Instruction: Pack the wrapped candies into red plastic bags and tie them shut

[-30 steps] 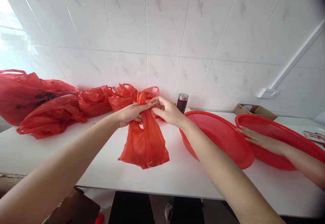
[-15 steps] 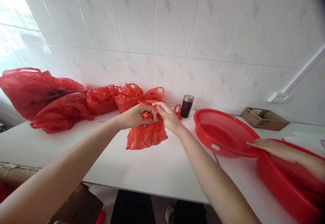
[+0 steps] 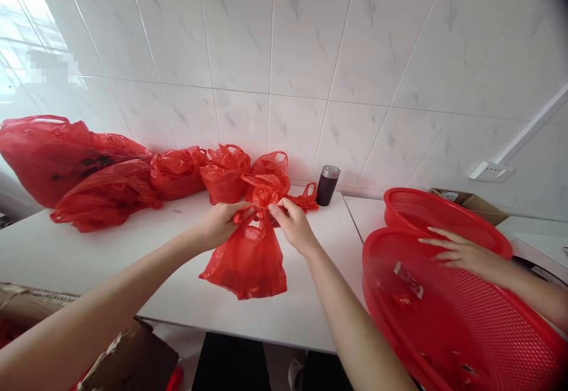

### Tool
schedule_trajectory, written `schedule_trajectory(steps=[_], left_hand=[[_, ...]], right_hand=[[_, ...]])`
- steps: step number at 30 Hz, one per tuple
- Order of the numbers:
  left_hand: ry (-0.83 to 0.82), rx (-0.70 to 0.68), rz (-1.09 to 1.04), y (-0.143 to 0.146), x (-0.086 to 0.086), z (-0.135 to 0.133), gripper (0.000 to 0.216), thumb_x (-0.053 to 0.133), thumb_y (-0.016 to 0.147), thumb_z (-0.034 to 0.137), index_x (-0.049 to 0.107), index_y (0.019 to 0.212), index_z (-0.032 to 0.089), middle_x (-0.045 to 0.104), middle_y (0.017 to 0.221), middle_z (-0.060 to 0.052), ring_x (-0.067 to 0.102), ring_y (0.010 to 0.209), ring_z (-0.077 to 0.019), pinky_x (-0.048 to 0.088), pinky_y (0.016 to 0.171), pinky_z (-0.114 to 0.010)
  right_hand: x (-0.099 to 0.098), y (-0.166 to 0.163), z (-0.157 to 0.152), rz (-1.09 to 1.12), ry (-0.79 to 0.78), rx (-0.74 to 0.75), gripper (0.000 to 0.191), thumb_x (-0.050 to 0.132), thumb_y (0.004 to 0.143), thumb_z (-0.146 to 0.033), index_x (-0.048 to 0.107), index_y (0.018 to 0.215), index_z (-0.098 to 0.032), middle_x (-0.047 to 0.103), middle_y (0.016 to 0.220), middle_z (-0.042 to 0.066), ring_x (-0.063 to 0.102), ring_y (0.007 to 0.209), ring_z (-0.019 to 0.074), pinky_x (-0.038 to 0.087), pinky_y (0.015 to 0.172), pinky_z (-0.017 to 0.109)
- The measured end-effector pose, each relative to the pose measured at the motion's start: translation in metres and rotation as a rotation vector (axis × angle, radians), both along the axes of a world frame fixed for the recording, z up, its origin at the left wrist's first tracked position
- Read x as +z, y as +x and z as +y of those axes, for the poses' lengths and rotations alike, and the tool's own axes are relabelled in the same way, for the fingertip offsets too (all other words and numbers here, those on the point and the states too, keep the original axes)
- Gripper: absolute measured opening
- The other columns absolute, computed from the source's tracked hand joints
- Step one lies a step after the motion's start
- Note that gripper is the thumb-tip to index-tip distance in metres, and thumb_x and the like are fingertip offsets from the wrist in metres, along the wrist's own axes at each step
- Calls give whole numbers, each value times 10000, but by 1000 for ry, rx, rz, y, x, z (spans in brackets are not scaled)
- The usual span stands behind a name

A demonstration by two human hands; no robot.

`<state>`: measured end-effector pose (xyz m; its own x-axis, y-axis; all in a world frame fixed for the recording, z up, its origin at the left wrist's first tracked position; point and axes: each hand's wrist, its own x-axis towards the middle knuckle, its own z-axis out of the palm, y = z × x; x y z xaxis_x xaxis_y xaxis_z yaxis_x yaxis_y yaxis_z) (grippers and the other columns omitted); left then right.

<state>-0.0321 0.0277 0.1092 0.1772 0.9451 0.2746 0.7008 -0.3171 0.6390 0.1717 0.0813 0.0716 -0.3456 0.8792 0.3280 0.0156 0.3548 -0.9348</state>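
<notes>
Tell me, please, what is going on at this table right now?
A person stands at a white table and grips the top of a small red plastic bag with both hands, the left hand and right hand pinching its handles. More red bags lie along the tiled wall, beside a dark flask. At the right, another person's hand rests on the nearer of two red mesh baskets.

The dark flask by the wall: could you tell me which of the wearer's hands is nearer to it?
Right. The right hand lies just below-left of the flask; the left hand is farther left.
</notes>
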Motion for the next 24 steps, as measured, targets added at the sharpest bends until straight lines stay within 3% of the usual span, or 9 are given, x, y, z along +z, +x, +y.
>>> schedule_trajectory(steps=[5, 8, 11, 14, 19, 24], left_hand=[[-145, 86, -164, -51, -52, -33, 296, 494, 872, 433, 693, 891, 214, 747, 894, -57, 674, 842, -252, 515, 780, -335], [-105, 175, -163, -53, -78, -38, 379, 400, 919, 483, 657, 858, 212, 731, 917, -68, 667, 881, -246, 494, 833, -340], [24, 353, -126, -32, -92, -19, 423, 299, 949, 487, 608, 877, 207, 678, 1020, -84, 633, 921, -233, 471, 847, -347], [60, 378, -72, -10, -102, 13, 345, 299, 960, 422, 580, 916, 226, 620, 1118, -70, 604, 954, -206, 455, 846, -324], [-9, 447, 50, 2, -121, 50, 226, 368, 965, 306, 573, 937, 215, 624, 941, -45, 588, 778, -172, 456, 731, -329], [-113, 510, 169, -7, -140, 60, 281, 534, 928, 379, 592, 1099, 162, 634, 982, -52, 617, 809, -160, 518, 735, -346]], right_hand=[[-46, 6, 22, -130, -91, -309, 283, 408, 908, -472, 391, 746, -240, 639, 697, 10, 631, 632, 179, 501, 615, 298], [-61, 5, 27, -194, -44, -403, 280, 386, 921, -488, 385, 772, -250, 656, 746, 22, 642, 717, 204, 473, 680, 309], [-68, -9, 23, -282, -10, -481, 286, 294, 953, -514, 404, 896, -255, 659, 800, 35, 641, 769, 231, 440, 693, 320], [-80, -31, 16, -398, -10, -525, 333, 273, 957, -523, 405, 1061, -235, 665, 875, 77, 646, 817, 273, 420, 658, 332], [-109, -62, 10, -563, 25, -539, 359, 263, 981, -444, 381, 1205, -191, 589, 1210, 179, 632, 1002, 293, 424, 664, 329], [-122, -50, 22, -703, 79, -419, 213, 348, 984, -373, 446, 1093, -219, 685, 861, 69, 667, 772, 250, 373, 602, 288]])
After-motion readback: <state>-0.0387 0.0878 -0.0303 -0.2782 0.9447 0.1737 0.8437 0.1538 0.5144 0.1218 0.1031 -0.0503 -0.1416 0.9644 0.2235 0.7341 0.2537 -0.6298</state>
